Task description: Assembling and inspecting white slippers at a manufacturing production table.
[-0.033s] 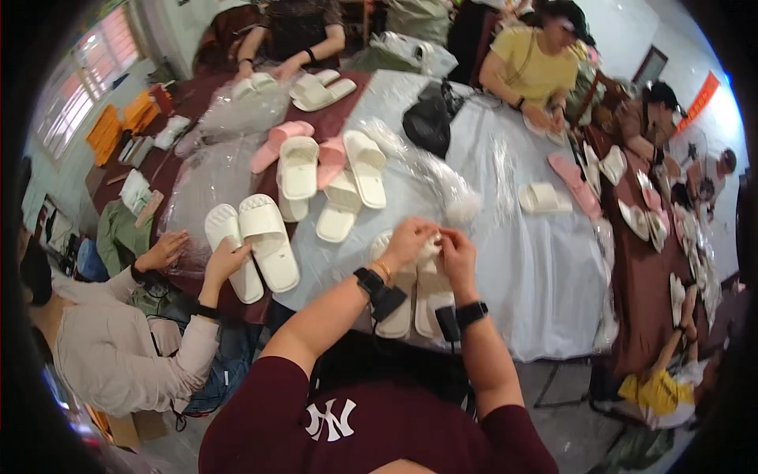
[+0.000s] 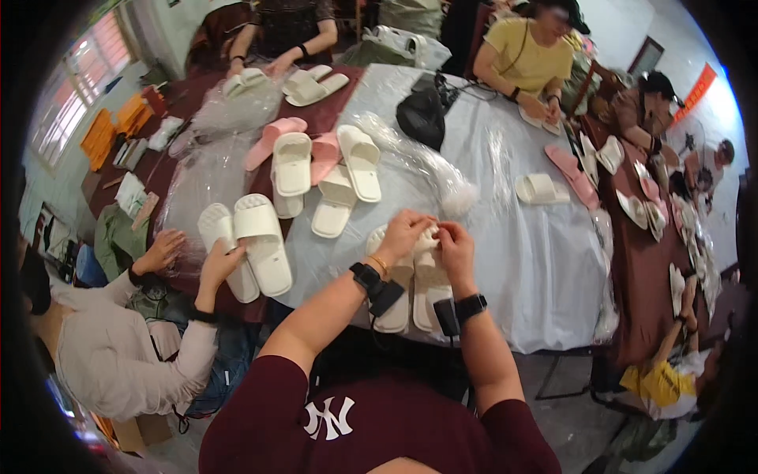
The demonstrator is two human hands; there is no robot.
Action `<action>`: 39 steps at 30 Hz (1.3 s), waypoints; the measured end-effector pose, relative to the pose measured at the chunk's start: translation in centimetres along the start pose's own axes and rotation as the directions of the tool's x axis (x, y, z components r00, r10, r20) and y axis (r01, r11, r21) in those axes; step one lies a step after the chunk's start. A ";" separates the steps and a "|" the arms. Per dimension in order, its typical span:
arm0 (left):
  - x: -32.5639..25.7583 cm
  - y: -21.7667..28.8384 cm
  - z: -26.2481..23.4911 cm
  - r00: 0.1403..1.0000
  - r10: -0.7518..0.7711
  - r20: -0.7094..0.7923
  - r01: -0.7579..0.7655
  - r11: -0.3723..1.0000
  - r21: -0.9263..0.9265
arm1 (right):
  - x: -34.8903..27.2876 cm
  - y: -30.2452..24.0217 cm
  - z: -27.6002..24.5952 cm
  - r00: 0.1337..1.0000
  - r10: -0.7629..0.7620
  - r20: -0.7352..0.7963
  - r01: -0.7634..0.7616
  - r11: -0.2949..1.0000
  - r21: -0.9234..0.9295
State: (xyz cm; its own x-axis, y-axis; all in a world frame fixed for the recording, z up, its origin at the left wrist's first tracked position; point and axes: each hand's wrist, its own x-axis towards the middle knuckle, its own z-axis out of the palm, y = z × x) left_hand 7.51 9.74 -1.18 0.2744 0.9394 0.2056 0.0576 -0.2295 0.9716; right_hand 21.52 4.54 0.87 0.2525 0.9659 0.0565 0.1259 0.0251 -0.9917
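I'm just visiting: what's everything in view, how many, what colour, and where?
Paired white slide slippers: two, white, beneath the hands
Other white slide slippers: over ten, white, across the tables
Pink slide slippers: several, pink, central pile and right side
Bulky black bag: one, black, far centre
Crinkled plastic film: several stretches, clear, left and centre
Smooth grey table sheet: one, grey, middle
Maroon table coverings: two areas, maroon, left and right
Flat orange packets: at least two, orange, far left
Co-workers: at least five, various clothing, around tables
Left hand: one, bare, at the pair's far end
Right hand: one, bare, beside the left
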 end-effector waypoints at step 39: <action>-0.6 1.5 0.0 0.973 -0.230 0.026 0.230 0.948 -0.219 | -0.8 0.6 0.4 0.970 -0.186 -0.159 0.172 0.980 -0.095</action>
State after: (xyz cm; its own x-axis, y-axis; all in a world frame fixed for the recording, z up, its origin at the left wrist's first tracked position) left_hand 7.45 8.80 0.14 0.2784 0.9601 -0.0267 -0.0929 0.0546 0.9942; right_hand 21.02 3.93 0.17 0.3736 0.8911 0.2574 0.2580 0.1668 -0.9517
